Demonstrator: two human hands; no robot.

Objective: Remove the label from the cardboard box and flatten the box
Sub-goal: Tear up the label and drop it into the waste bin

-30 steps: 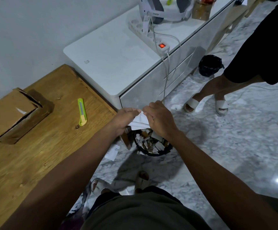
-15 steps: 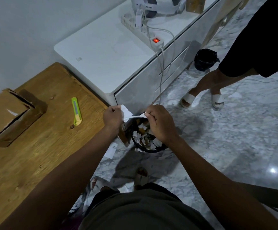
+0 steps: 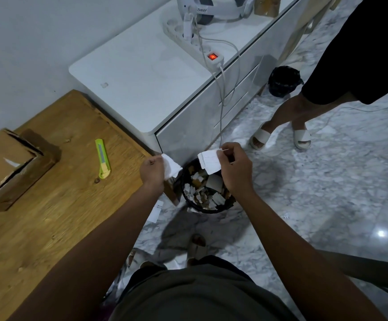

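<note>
— Where's the cardboard box (image 3: 10,167)?
— Nine o'clock, on the wooden table (image 3: 56,218). My left hand (image 3: 152,171) pinches one label piece (image 3: 171,166); right hand (image 3: 234,172) grips the other label piece (image 3: 209,161), both arms outstretched above the bin (image 3: 208,188).

wall (image 3: 26,42) plain grey | floor (image 3: 327,193) marble | cabinet (image 3: 142,89) white

Home room: marble floor (image 3: 327,193), white drawer cabinet (image 3: 142,89), wooden table (image 3: 49,216).
</note>
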